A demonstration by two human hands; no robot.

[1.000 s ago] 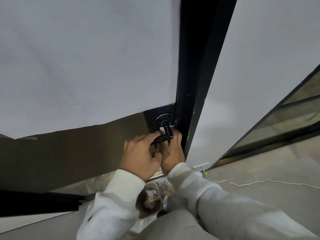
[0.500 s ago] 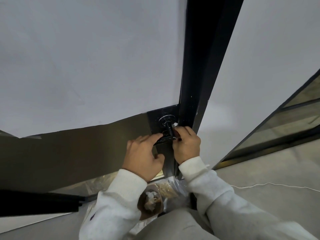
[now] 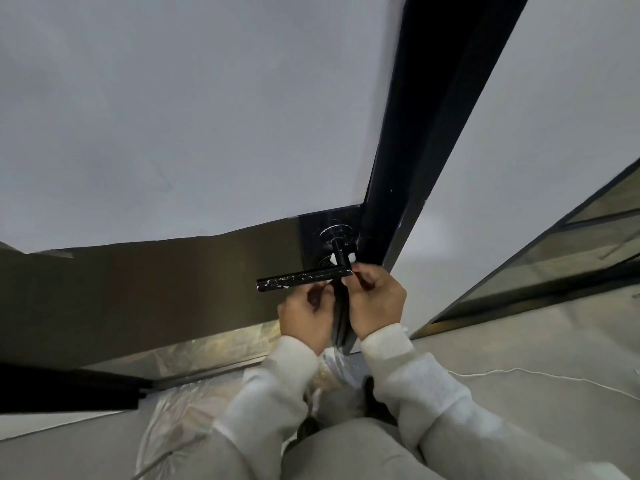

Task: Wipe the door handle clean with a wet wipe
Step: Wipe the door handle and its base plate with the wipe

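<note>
Black door handle (image 3: 304, 279) sits on the dark door edge (image 3: 391, 209) mid-frame, long axis roughly horizontal, free end pointing left, stem running back to the round rose (image 3: 336, 233). Looks rigid and fixed, smooth metal, likely slick when wet, white flecks along the bar; best to wrap the bar from below and slide along it. Left hand (image 3: 306, 318) has fingers curled just under the bar, right hand (image 3: 375, 303) curled at the stem end with a white bit, probably the wet wipe (image 3: 351, 257), peeking above; exact pinch can't be made out for either grip.
</note>
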